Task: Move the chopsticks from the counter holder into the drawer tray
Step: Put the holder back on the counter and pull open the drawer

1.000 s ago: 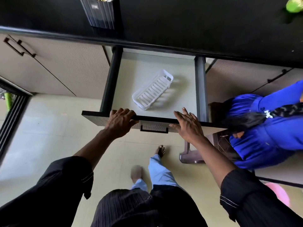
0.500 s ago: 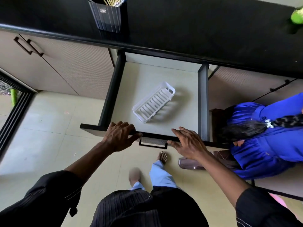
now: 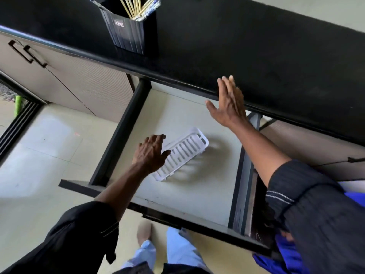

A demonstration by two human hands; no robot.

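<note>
Drawer (image 3: 177, 196) open, both hands empty: the spread right hand (image 3: 229, 103) reaches toward chopsticks (image 3: 134, 5) up-left, the left hand (image 3: 150, 153) beside the tray (image 3: 183, 153); gripping comes next.

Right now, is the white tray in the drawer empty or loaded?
Empty: the white tray shows bare slats, and the chopsticks stand in the counter holder.

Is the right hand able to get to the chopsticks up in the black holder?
Probably yes: the right hand is open and empty, and nothing blocks the chopsticks standing in the holder.
</note>
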